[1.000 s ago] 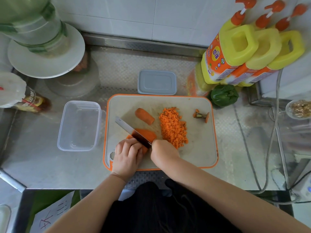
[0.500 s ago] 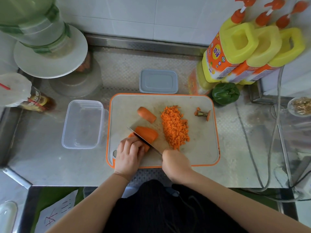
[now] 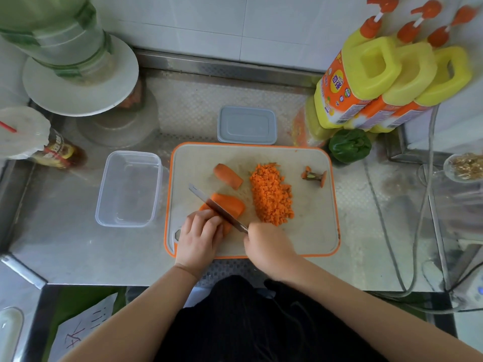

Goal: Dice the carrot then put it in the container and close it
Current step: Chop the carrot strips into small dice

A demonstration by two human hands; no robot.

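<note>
On the orange-rimmed cutting board (image 3: 313, 231) lies a carrot chunk (image 3: 231, 203). My left hand (image 3: 200, 235) holds its near end down with curled fingers. My right hand (image 3: 266, 246) grips the handle of a knife (image 3: 217, 207), whose blade lies slantwise across the chunk, right beside my left fingers. A smaller carrot piece (image 3: 228, 175) lies behind it. A heap of diced carrot (image 3: 271, 195) sits mid-board, and the cut-off carrot top (image 3: 315, 176) lies at the far right. The clear container (image 3: 129, 188) stands empty left of the board. Its grey lid (image 3: 247, 125) lies behind the board.
Three yellow pump bottles (image 3: 366, 79) and a green pepper (image 3: 349, 145) stand at the back right. A large green water bottle on a white stand (image 3: 78, 82) and a sauce bottle (image 3: 56, 150) are at the back left. Cables (image 3: 392, 244) run along the steel counter's right side.
The knife blade has pushed forward across the carrot chunk after being drawn back half a second ago, a sawing stroke. My left hand keeps its hold on the chunk.
</note>
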